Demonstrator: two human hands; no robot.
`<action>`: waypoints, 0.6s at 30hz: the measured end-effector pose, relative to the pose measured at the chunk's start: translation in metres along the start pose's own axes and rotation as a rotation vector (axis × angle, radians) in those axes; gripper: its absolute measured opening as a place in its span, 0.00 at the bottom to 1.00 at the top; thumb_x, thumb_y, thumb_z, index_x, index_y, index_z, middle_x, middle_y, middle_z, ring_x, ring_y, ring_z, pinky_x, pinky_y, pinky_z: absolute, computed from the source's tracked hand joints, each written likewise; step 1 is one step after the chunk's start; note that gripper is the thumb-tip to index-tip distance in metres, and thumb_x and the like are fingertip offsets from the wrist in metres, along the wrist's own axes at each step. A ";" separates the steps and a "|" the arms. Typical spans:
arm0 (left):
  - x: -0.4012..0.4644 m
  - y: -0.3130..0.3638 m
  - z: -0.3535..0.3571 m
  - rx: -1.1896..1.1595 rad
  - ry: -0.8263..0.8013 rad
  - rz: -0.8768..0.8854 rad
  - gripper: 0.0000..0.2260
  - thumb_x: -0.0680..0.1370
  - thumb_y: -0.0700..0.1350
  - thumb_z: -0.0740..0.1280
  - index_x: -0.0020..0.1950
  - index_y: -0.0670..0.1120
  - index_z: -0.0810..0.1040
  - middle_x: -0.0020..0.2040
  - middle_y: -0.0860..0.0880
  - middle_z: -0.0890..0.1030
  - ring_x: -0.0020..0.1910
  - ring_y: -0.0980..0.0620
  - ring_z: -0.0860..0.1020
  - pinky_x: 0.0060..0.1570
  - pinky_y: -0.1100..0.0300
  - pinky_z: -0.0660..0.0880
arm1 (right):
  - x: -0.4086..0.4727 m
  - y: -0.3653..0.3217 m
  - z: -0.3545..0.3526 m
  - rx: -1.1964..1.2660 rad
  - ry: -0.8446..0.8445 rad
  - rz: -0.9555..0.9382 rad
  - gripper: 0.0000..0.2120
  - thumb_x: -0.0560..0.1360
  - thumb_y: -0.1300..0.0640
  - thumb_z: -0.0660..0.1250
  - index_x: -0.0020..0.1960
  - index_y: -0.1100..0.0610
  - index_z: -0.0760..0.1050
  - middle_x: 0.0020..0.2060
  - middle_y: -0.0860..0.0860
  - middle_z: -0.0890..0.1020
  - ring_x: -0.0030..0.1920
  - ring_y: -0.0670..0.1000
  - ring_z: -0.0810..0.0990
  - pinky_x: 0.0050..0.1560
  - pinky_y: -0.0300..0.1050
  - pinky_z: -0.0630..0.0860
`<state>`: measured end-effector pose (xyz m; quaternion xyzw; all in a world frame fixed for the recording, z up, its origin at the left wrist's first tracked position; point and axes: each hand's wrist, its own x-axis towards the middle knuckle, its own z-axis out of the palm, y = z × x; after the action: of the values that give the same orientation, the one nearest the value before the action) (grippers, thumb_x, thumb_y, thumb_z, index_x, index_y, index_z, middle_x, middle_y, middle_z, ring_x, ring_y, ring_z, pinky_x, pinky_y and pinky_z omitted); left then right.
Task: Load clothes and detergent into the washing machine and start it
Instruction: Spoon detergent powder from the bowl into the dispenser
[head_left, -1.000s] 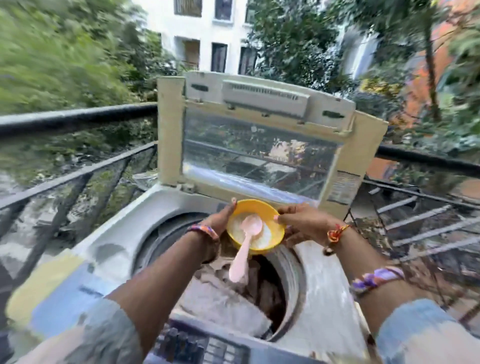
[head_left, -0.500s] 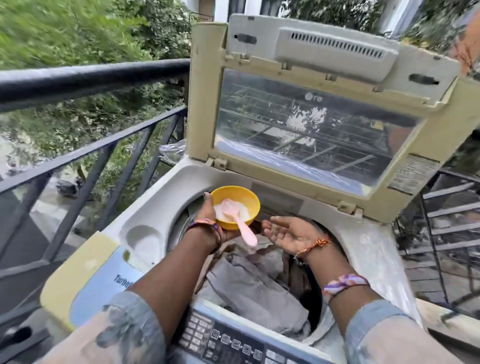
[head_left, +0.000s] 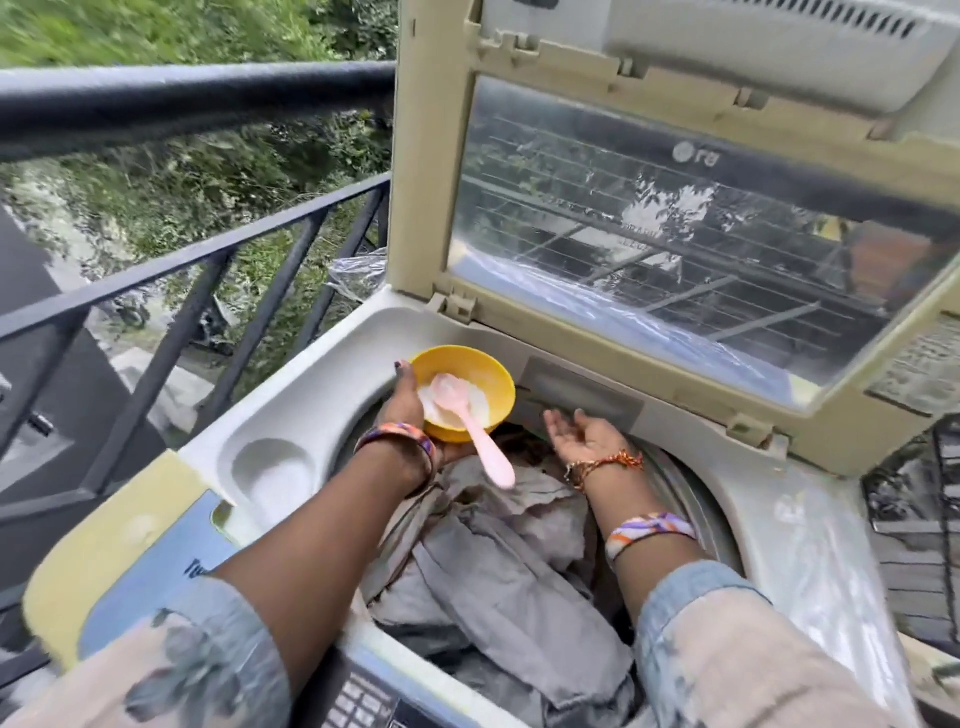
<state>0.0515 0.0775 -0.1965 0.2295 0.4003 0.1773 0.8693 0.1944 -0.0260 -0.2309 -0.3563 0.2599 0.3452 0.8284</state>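
Observation:
A top-loading washing machine (head_left: 322, 364) stands with its lid (head_left: 691, 249) raised. Grey clothes (head_left: 498, 561) fill the drum. My left hand (head_left: 402, 405) grips a yellow bowl (head_left: 485, 382) of white detergent powder over the back of the drum, thumb on its rim. A pink spoon (head_left: 480, 441) lies in the bowl, its handle sticking out toward me. My right hand (head_left: 579, 434) is palm up with relaxed fingers, holding nothing, just right of the bowl and in front of the grey detergent drawer (head_left: 582, 392).
A black metal railing (head_left: 197, 171) runs along the left, with greenery and a drop beyond. The control panel (head_left: 363, 696) is at the near edge. A round recess (head_left: 272, 467) sits in the machine's left top. More metal bars (head_left: 914, 519) stand at the right.
My right hand has let go of the bowl and turned palm up beside it. The view has moved closer and down over the drum; the left hand holds the bowl alone.

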 end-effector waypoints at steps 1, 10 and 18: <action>0.000 -0.001 0.000 0.014 0.007 0.003 0.29 0.77 0.63 0.52 0.71 0.45 0.64 0.68 0.40 0.72 0.66 0.38 0.71 0.61 0.35 0.65 | 0.000 0.002 -0.001 0.023 -0.007 0.001 0.14 0.81 0.67 0.48 0.38 0.64 0.64 0.37 0.58 0.70 0.71 0.55 0.66 0.71 0.50 0.58; 0.010 -0.002 -0.007 0.025 0.042 0.042 0.32 0.75 0.66 0.55 0.71 0.45 0.64 0.60 0.39 0.75 0.55 0.38 0.75 0.54 0.32 0.69 | -0.010 0.005 0.003 0.010 -0.042 -0.027 0.12 0.80 0.66 0.53 0.38 0.62 0.66 0.37 0.57 0.71 0.46 0.53 0.75 0.70 0.52 0.64; 0.011 -0.001 -0.008 0.031 0.078 0.053 0.31 0.76 0.65 0.55 0.71 0.45 0.63 0.65 0.38 0.73 0.53 0.38 0.75 0.55 0.31 0.68 | -0.008 0.011 -0.009 -0.004 -0.057 0.026 0.14 0.78 0.71 0.45 0.39 0.67 0.66 0.38 0.61 0.71 0.69 0.56 0.68 0.63 0.53 0.66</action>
<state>0.0522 0.0839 -0.2087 0.2466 0.4303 0.2030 0.8443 0.1797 -0.0307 -0.2355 -0.3445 0.2404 0.3664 0.8302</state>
